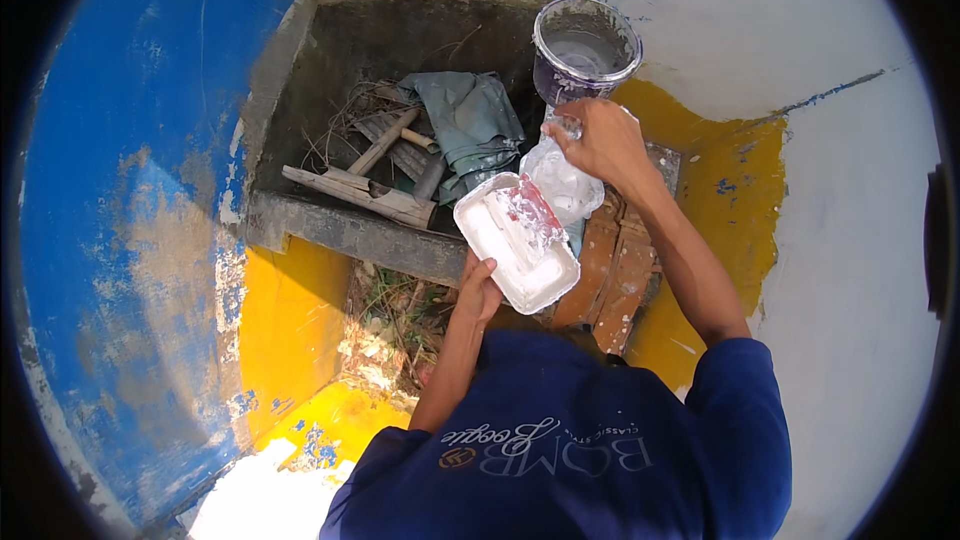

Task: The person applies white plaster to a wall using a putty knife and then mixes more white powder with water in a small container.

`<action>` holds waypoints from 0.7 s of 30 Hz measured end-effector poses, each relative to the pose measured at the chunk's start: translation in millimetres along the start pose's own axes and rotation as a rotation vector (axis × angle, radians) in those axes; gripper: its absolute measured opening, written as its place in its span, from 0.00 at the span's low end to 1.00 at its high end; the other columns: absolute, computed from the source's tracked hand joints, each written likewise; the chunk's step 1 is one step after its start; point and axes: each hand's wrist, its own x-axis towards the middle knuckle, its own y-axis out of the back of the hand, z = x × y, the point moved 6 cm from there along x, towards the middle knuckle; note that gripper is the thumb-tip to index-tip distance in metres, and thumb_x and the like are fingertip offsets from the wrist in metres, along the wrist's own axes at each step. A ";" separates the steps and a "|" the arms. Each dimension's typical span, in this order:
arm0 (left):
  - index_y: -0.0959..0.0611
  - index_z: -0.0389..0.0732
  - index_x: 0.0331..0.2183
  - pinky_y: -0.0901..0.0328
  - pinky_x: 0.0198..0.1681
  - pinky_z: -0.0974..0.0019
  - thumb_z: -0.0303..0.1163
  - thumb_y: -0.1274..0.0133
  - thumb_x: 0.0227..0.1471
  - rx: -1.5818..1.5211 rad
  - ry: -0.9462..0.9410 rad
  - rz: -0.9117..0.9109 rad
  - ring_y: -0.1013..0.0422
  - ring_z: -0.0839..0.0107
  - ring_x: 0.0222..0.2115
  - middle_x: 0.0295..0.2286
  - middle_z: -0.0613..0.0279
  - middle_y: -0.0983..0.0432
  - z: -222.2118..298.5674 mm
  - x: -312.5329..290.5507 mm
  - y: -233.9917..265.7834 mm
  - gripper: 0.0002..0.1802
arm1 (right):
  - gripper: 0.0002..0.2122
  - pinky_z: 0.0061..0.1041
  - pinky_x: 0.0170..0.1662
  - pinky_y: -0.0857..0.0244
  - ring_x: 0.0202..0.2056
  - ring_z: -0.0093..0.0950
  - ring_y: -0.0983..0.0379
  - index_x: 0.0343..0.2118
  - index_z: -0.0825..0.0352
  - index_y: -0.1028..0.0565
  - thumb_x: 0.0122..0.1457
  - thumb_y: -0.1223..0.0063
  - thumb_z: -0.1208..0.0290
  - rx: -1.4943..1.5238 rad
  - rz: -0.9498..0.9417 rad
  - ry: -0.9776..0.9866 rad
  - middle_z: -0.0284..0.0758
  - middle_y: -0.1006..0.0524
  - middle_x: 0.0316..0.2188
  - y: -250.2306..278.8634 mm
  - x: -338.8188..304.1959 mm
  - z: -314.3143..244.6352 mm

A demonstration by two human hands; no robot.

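Observation:
My left hand (481, 290) is closed on the near left edge of a shallow white plastic tray (555, 292). White paste coats the inside of the tray, and a red flat piece (530, 205) smeared with white lies against its far right side; its kind is not plain. My right hand (605, 145) has its fingers pinched on the upper part of a clear plastic bag (565, 185) with white paste in it. The bag rests just beyond the tray. Part of it is hidden behind my hand.
A dark paint bucket (560, 85) with a white-smeared rim stands beyond my right hand. To the left, a concrete basin (355, 235) holds split bamboo pieces (380, 202), dry twigs and a folded grey-green sheet (468, 120). Brown boards (605, 265) lie beneath the tray. Painted walls rise both sides.

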 end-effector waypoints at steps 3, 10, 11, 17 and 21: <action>0.50 0.42 0.65 0.41 0.62 0.52 0.31 0.45 0.48 -0.030 -0.009 -0.027 0.41 0.57 0.60 0.59 0.53 0.42 -8.2 -1.8 -1.4 0.47 | 0.21 0.37 0.45 0.30 0.45 0.43 0.25 0.44 0.69 0.21 0.50 0.35 0.60 0.124 -0.071 -0.030 0.46 0.22 0.41 -32.3 -84.8 -25.3; 0.52 0.50 0.65 0.42 0.62 0.54 0.25 0.45 0.48 0.122 0.045 -0.040 0.43 0.59 0.61 0.61 0.57 0.44 -24.1 -16.3 -18.6 0.49 | 0.12 0.44 0.34 0.31 0.28 0.48 0.23 0.36 0.72 0.22 0.52 0.42 0.69 0.135 -0.130 -0.203 0.48 0.21 0.25 -53.2 -136.1 -36.8; 0.52 0.46 0.65 0.45 0.63 0.54 0.29 0.44 0.47 0.161 0.037 -0.031 0.44 0.59 0.61 0.61 0.55 0.45 -29.2 -18.8 -20.8 0.49 | 0.10 0.46 0.31 0.32 0.24 0.50 0.24 0.33 0.73 0.22 0.53 0.44 0.70 0.155 -0.077 -0.164 0.50 0.23 0.20 -55.3 -137.7 -37.4; 0.52 0.41 0.65 0.50 0.66 0.56 0.33 0.40 0.46 0.141 0.030 -0.057 0.45 0.60 0.62 0.61 0.55 0.45 -44.2 -27.8 -14.6 0.52 | 0.11 0.46 0.33 0.32 0.26 0.52 0.25 0.31 0.74 0.22 0.50 0.43 0.70 0.213 -0.070 -0.164 0.54 0.24 0.21 -49.9 -160.4 -33.4; 0.57 0.52 0.67 0.48 0.65 0.56 0.26 0.45 0.49 0.130 0.083 -0.170 0.49 0.61 0.64 0.63 0.60 0.50 -55.6 -33.5 -22.5 0.52 | 0.10 0.47 0.33 0.32 0.26 0.53 0.26 0.28 0.75 0.21 0.48 0.42 0.72 0.325 -0.037 -0.142 0.55 0.25 0.20 -56.8 -178.2 -34.7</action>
